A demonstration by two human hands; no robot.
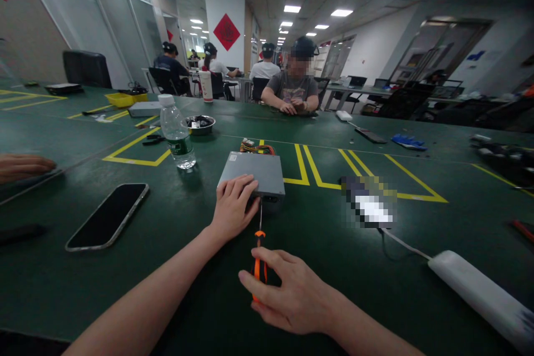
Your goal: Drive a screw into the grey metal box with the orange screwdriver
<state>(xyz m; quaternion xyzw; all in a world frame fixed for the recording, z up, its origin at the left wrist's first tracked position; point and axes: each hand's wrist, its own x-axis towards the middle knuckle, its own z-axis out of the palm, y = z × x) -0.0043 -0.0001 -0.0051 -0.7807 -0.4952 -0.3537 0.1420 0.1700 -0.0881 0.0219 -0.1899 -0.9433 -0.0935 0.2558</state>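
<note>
A grey metal computer power supply (258, 169) lies on the green table in front of me, its bundle of coloured cables (256, 148) behind it. My left hand (234, 206) rests on its near left corner, fingers over the top and thumb at the front side. My right hand (287, 289) is closed around the orange and black handle of a screwdriver (259, 267). The screwdriver's shaft points away from me, and its tip reaches the near face of the power supply, beside the socket. Whether the tip sits in a screw cannot be made out.
Left of the power supply stand a water bottle (178, 136) and a metal bowl (201, 124); a phone (109, 216) lies nearer. On the right a cable joins a blurred phone to a white power strip (475, 292). Another person's hand (25, 167) lies at far left; a person (294, 83) sits opposite.
</note>
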